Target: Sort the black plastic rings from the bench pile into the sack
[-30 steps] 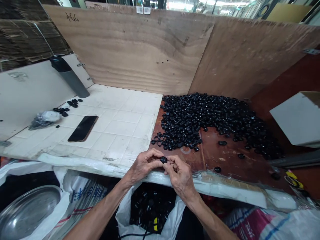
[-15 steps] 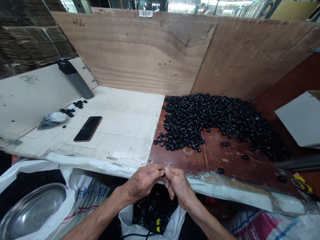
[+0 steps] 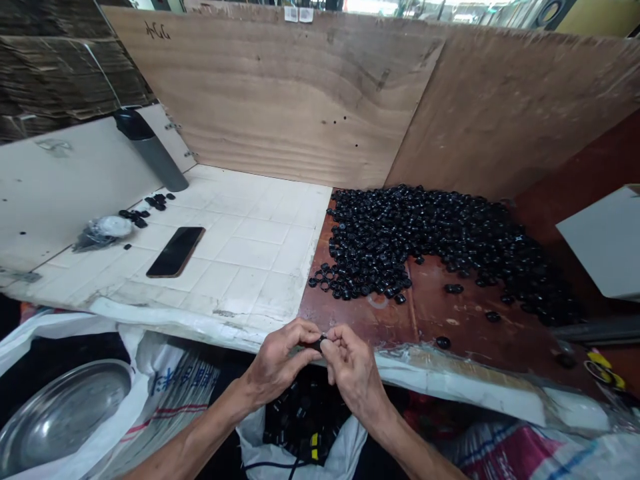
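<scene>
Between my fingertips, just over the table's front edge, is a small black plastic part [image 3: 319, 343], mostly covered by the fingers. My left hand [image 3: 280, 360] pinches it from the left with thumb and fingers closed. From the other side my right hand [image 3: 353, 367] grips it too, its fingers curled. Below them an open white sack [image 3: 253, 437] holds many similar black parts [image 3: 295, 417] and something yellow. A large heap of small black round parts [image 3: 400, 233] covers the back of the brown board, and a few lie loose nearer me.
A phone [image 3: 176, 252], a clear plastic bag [image 3: 105, 231] and a grey bottle [image 3: 155, 153] are on the white left side. A white box [image 3: 605, 243] and yellow-handled scissors [image 3: 603, 370] are at right. A sack with a metal bowl [image 3: 65, 413] stands lower left. Wooden panels [image 3: 280, 100] wall the back.
My hands have shifted slightly and turned, so the fingers now show the black part between them. The view has tilted a little downward. The heap looks the same.
</scene>
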A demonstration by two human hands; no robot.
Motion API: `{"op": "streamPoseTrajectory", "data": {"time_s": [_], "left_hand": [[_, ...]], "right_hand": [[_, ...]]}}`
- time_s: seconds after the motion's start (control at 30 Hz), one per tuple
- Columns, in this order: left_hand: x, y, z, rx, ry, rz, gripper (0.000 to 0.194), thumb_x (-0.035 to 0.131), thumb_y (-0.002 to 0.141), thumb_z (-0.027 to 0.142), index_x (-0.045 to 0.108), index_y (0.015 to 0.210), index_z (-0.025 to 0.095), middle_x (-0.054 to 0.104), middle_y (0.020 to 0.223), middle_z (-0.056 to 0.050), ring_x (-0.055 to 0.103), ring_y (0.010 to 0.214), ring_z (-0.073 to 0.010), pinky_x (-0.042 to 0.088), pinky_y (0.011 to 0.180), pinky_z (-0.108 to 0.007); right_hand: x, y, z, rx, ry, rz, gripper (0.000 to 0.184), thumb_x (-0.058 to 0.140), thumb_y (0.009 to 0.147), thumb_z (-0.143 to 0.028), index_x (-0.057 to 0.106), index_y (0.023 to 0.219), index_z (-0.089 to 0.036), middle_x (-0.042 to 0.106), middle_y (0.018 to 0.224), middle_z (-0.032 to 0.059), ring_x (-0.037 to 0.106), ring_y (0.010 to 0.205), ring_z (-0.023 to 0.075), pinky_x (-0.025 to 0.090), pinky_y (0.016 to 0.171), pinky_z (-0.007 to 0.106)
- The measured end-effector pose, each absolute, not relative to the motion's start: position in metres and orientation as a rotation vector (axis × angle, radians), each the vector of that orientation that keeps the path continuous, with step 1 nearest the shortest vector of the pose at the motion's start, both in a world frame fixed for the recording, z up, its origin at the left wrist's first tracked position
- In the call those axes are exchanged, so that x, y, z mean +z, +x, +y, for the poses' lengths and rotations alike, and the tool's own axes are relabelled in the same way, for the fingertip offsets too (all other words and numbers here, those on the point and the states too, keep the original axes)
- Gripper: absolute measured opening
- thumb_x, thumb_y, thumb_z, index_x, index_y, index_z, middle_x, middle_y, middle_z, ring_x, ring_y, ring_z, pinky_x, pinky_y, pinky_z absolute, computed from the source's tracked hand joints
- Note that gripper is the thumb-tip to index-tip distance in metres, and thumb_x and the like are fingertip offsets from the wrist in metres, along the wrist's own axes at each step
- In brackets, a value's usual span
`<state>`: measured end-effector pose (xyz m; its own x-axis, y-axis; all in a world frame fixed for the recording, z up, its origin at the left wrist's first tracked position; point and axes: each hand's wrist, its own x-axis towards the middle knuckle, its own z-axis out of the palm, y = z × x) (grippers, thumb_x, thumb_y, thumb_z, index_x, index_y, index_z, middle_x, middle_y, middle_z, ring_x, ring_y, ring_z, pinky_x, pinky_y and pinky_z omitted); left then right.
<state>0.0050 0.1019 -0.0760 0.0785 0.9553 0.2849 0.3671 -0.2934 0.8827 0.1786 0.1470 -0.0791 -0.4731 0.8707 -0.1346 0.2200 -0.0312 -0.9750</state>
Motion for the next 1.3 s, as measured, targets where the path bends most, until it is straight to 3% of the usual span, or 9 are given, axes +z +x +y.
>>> {"op": "streamPoseTrajectory", "data": {"time_s": [0.1, 0.23, 0.3, 0.37, 0.47, 0.63, 0.87, 1.03, 1.3], "left_hand": [[-0.069, -0.002, 0.099, 0.99, 1.86, 1.192, 0.007, 0.063, 0.089, 0.019, 0.066, 0.095, 0.019, 0.069, 0.093, -0.007, 0.066, 0.084, -0.0176, 0.055, 0.076, -0.029], [-0.08, -0.016, 0.12, 0.848, 1.835, 1.285, 0.024, 0.077, 0.076, 0.034, 0.067, 0.093, 0.02, 0.066, 0.076, 0.0, 0.063, 0.065, -0.0147, 0.052, 0.058, -0.023], [-0.094, -0.021, 0.144, 0.997, 1.806, 1.602, 0.024, 0.075, 0.078, 0.036, 0.067, 0.096, 0.021, 0.065, 0.078, 0.001, 0.063, 0.067, -0.0158, 0.053, 0.062, -0.026], [-0.106, -0.023, 0.17, 1.079, 1.797, 1.885, 0.022, 0.071, 0.082, 0.031, 0.066, 0.102, 0.021, 0.065, 0.086, -0.002, 0.064, 0.075, -0.0187, 0.054, 0.074, -0.032], [-0.114, -0.019, 0.196, 1.027, 1.88, 2.011, 0.025, 0.066, 0.085, 0.025, 0.064, 0.109, 0.021, 0.062, 0.096, -0.004, 0.065, 0.087, -0.0219, 0.053, 0.083, -0.036], [-0.104, -0.008, 0.194, 0.867, 1.988, 1.885, 0.021, 0.065, 0.087, 0.023, 0.065, 0.108, 0.022, 0.064, 0.099, -0.004, 0.065, 0.094, -0.0214, 0.053, 0.085, -0.035], [-0.103, 0.001, 0.178, 0.916, 2.009, 1.887, 0.033, 0.068, 0.085, 0.03, 0.061, 0.117, 0.023, 0.061, 0.1, -0.003, 0.063, 0.088, -0.0202, 0.053, 0.077, -0.032], [-0.105, 0.011, 0.192, 0.917, 2.142, 1.955, 0.03, 0.073, 0.081, 0.03, 0.065, 0.109, 0.023, 0.064, 0.103, -0.007, 0.058, 0.098, -0.0268, 0.051, 0.085, -0.04], [-0.097, 0.015, 0.193, 1.084, 2.227, 1.725, 0.014, 0.06, 0.082, 0.012, 0.062, 0.095, 0.019, 0.067, 0.095, -0.007, 0.058, 0.097, -0.025, 0.051, 0.087, -0.039]], "right_hand": [[-0.091, 0.184, 0.152, 1.769, -1.2, -1.652, 0.036, 0.046, 0.096, -0.046, 0.052, 0.071, -0.02, 0.048, 0.041, -0.0068, 0.044, 0.034, 0.01, 0.036, 0.043, 0.021], [-0.095, 0.191, 0.18, 1.207, -1.188, -1.968, 0.022, 0.056, 0.09, -0.04, 0.061, 0.081, -0.02, 0.058, 0.055, -0.0018, 0.055, 0.048, 0.0146, 0.042, 0.048, 0.023], [-0.091, 0.188, 0.199, 0.83, -1.152, -2.084, 0.015, 0.055, 0.09, -0.03, 0.063, 0.096, -0.019, 0.063, 0.07, 0.0029, 0.061, 0.063, 0.0185, 0.049, 0.061, 0.028], [-0.088, 0.182, 0.215, 0.573, -1.128, -2.178, 0.023, 0.051, 0.089, -0.021, 0.062, 0.109, -0.017, 0.066, 0.086, 0.008, 0.064, 0.076, 0.0214, 0.05, 0.07, 0.031], [-0.094, 0.175, 0.228, 0.397, -1.194, -2.284, 0.029, 0.051, 0.088, -0.015, 0.059, 0.116, -0.017, 0.065, 0.098, 0.0113, 0.065, 0.081, 0.0226, 0.049, 0.067, 0.03], [-0.114, 0.183, 0.228, 0.275, -1.314, -2.301, 0.02, 0.052, 0.09, -0.016, 0.061, 0.109, -0.017, 0.063, 0.1, 0.0099, 0.063, 0.078, 0.021, 0.046, 0.064, 0.029], [-0.111, 0.196, 0.222, 0.268, -1.269, -2.207, 0.014, 0.05, 0.094, -0.023, 0.062, 0.099, -0.018, 0.057, 0.094, 0.0082, 0.059, 0.079, 0.0203, 0.047, 0.07, 0.03], [-0.114, 0.198, 0.223, 0.356, -1.21, -2.119, 0.009, 0.051, 0.09, -0.019, 0.059, 0.091, -0.018, 0.058, 0.09, 0.0077, 0.058, 0.082, 0.0216, 0.048, 0.074, 0.032], [-0.108, 0.205, 0.227, 1.197, -1.107, -1.631, 0.022, 0.066, 0.085, -0.032, 0.06, 0.103, -0.02, 0.07, 0.082, 0.0029, 0.068, 0.072, 0.018, 0.054, 0.066, 0.028]]}}
